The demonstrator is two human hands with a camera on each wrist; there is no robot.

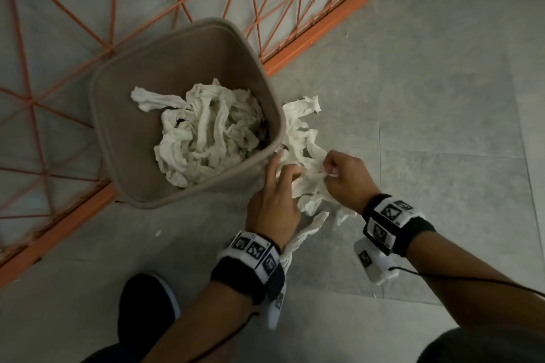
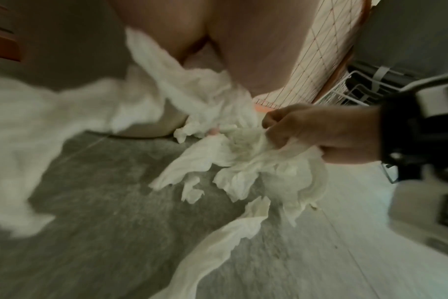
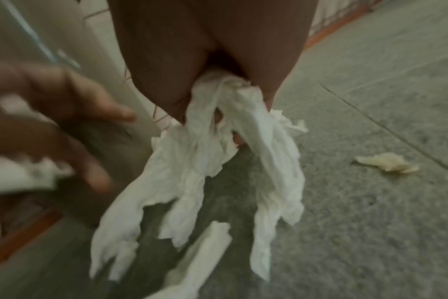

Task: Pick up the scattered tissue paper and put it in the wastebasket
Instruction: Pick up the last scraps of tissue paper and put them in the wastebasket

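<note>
The right hand (image 1: pixel 345 177) is pinching a bunch of white, crumpled tissue paper strips (image 1: pixel 306 186) between curled fingers and thumb, so that the long ends are hanging free instead of slipping back to the grey tiled floor (image 1: pixel 442 127). The left hand (image 1: pixel 272 209) is working just beside it with fingers spread and mostly straight, pressing into the same bunch, seemingly to gather loose strands into one load; whether it is actually gripping any is unclear. Both hands are hovering right beside the near corner of the square taupe plastic wastebasket (image 1: pixel 118 138), likely to keep the carry short. The basket is already holding a heap of tissue (image 1: pixel 206 132), while more strips (image 1: pixel 300 115) are lying against its outer wall. A small scrap (image 3: pixel 386 161) is lying farther from the basket. An orange wire fence (image 1: pixel 295 9) is standing behind the basket.
</note>
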